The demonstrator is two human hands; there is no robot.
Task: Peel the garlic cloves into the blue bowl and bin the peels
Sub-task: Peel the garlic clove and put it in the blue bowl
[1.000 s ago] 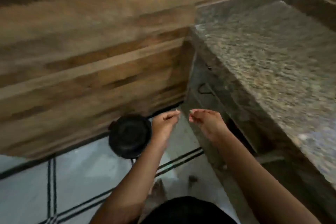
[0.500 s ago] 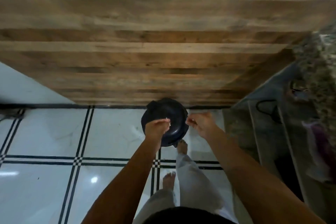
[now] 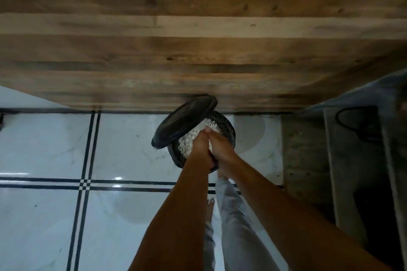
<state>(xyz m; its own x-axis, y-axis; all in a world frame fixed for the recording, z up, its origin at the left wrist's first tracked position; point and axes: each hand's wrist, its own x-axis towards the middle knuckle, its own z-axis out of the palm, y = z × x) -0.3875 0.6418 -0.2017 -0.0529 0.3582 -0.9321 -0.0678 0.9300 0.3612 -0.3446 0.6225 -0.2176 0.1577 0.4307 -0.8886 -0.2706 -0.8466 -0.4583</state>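
Standing over the bin (image 3: 230, 138), the person holds both hands above its open mouth, and I judge this is the last part of the task, i.e. the peels (image 3: 191, 139) are going into the rubbish. The bin is black and round and stands on the floor (image 3: 55, 149), touching or nearly touching the wooden wall (image 3: 198, 50) behind it. Its lid (image 3: 185, 124) is tilted up on the left side of the bin, so the opening is free. A leg in light trousers reaches to the front of the bin, prob. to press a pedal, but the foot is hidden under the arms, so I cannot tell.

Inside the bin lies a pale heap of peels, filling most of what shows of it. They lie below and to the left of the hands.

The left hand (image 3: 201, 145) and right hand (image 3: 221, 147) are pressed together, side to side, w/ the fingertips meeting over the middle of the bin and pointing down and away from the person. The fingers look rather straight, not curled round anything. I judge the hands are joined so that no thin skin falls beside the bin. Whether some peels are caught between the palms I cannot tell.

Both forearms are stretched out long and come together in a narrow V toward the bin, wrists low.

The garlic cloves and the blue bowl are not in view, so I cannot tell how the peeling stands.

A bare foot (image 3: 210, 204) stands on the floor near the front of the bin.
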